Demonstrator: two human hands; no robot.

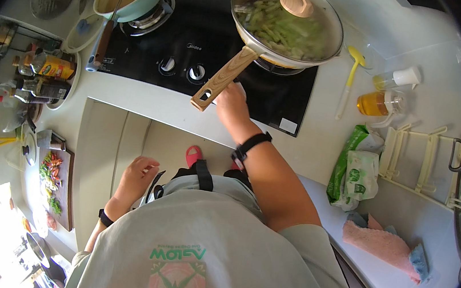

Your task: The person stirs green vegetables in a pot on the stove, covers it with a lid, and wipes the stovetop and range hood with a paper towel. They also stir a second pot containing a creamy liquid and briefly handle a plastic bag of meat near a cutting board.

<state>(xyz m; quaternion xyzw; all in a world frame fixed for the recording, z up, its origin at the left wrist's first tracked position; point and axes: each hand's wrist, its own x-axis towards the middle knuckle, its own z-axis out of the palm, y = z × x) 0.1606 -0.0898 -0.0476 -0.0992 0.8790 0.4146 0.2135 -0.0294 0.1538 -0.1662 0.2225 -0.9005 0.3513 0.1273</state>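
Note:
My right hand (233, 105) is at the front of the black gas hob (145, 64), just right of the wooden handle of a frying pan (225, 78). Its fingers close over a white wipe (241, 88), paper or cloth, mostly hidden by the hand. Under a glass lid with a wooden knob (297, 1), chopped green vegetables (267, 23) lie in the pan on the right burner. Lower down, beside my waist, my left hand (137, 175) hangs with loosely bent fingers and holds nothing.
On the left burner sits a pale green saucepan (142, 3) with a ladle (118, 5) in it. Bottles (52, 66) and a cutting board (71, 193) with chopped vegetables line the left counter. To the right are a yellow spoon (355, 58), oil bottle (371, 103), wipes pack (361, 175) and cloths (378, 242).

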